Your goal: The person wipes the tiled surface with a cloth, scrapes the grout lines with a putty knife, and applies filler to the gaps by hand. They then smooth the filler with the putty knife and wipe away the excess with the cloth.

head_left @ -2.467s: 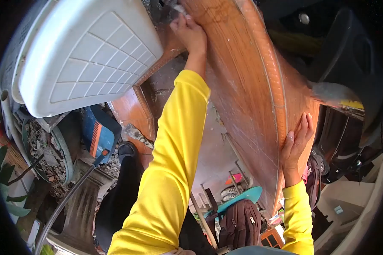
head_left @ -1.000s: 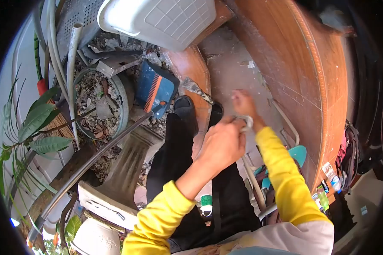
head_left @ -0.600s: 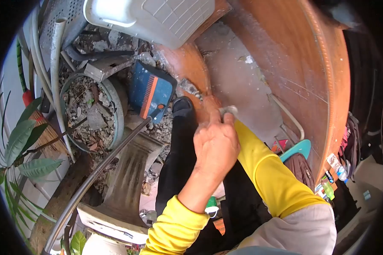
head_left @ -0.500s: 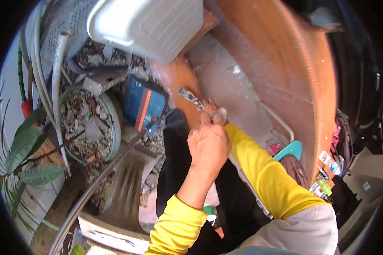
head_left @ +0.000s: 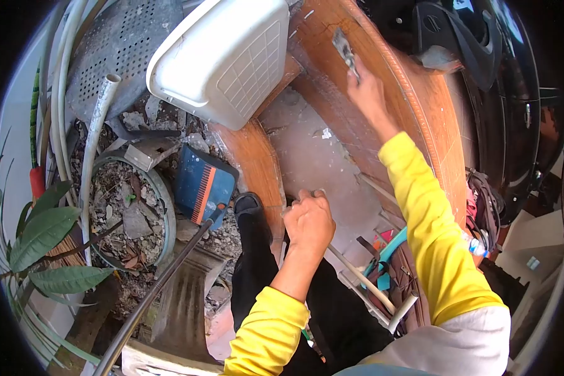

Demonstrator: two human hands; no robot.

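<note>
My right hand [head_left: 368,95], arm stretched up and to the right, is closed on the handle of a scraper [head_left: 343,47]. The scraper's pale, dirty blade lies over the orange-brown tiled ledge [head_left: 323,25]. Lower down, near the centre, my left hand [head_left: 309,220] is closed in front of my dark trousers. A small greyish bit shows at its fingertips, too hidden to name. Both sleeves are yellow.
A blue long-handled dustpan [head_left: 203,183] lies left of my shoe, beside a round planter [head_left: 169,216] of rubble. Above stands a white plastic bin [head_left: 222,59]. Bags [head_left: 413,276] and pale poles [head_left: 363,280] are at the lower right; a black vehicle [head_left: 514,119] is far right.
My right hand has moved up and right with the scraper, away from my left hand. My left hand has shifted slightly down. The view has also shifted.
</note>
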